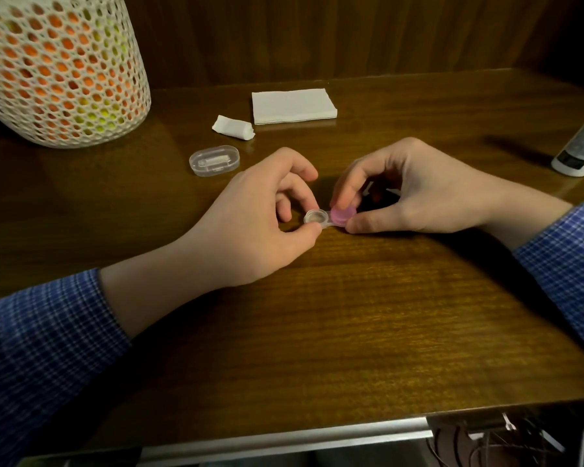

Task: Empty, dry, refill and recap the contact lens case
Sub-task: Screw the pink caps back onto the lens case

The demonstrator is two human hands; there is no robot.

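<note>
A small clear contact lens case [317, 218] lies on the wooden table between my hands. Its left well stands uncovered; a pink cap [342, 215] sits on its right well. My left hand [267, 214] pinches the left end of the case between thumb and index finger. My right hand [408, 190] grips the pink cap with thumb and fingertips. A white solution bottle [582, 146] lies at the table's right edge. A folded white tissue [293, 105] and a crumpled tissue wad [233, 127] rest further back.
A clear oval plastic box [214, 160] sits left of my hands. A tall white mesh basket [58, 69] holding orange and green things stands at the back left. A wooden wall panel runs behind the table [317, 315], whose front edge has a metal strip.
</note>
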